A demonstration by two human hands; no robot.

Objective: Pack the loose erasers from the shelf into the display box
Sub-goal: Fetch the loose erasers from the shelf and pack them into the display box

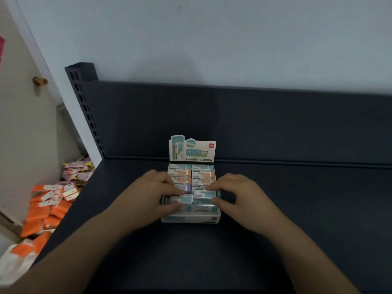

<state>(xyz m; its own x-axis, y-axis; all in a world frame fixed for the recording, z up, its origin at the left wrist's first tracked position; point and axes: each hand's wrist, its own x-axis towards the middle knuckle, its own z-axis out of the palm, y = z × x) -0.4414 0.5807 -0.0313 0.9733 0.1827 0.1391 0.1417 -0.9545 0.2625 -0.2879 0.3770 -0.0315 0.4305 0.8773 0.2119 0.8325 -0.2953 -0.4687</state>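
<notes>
**Both hands pinching erasers at the front of the box**

The left hand's fingertips (169, 183) curl down from above and its thumb comes up from below. Between them they pinch a small teal-and-white wrapped eraser, the left eraser (184, 198), in the front of the left column. The right hand's fingertips (212, 187) and thumb close the same way on a matching teal-and-white wrapped eraser, the right eraser (204, 194), just beside it in the right column. The left hand (152, 194) and the right hand (238, 195) face each other across the box, wrists low over the shelf.

Both pinched erasers sit inside the white-and-teal cardboard display box (191, 218). Behind them lie the packed erasers (201, 174), flat in two columns with orange, purple and teal sleeves. The box's printed header card (192, 150) stands upright at its back edge.

The box rests on a dark grey metal shelf (297, 198), close to the shelf's back panel (254, 124). A perforated upright post (84, 111) rises at the left end. On the floor to the left lie orange packets (48, 211) and pink packets (76, 170), near a pale door with a brass knob (40, 81).
</notes>
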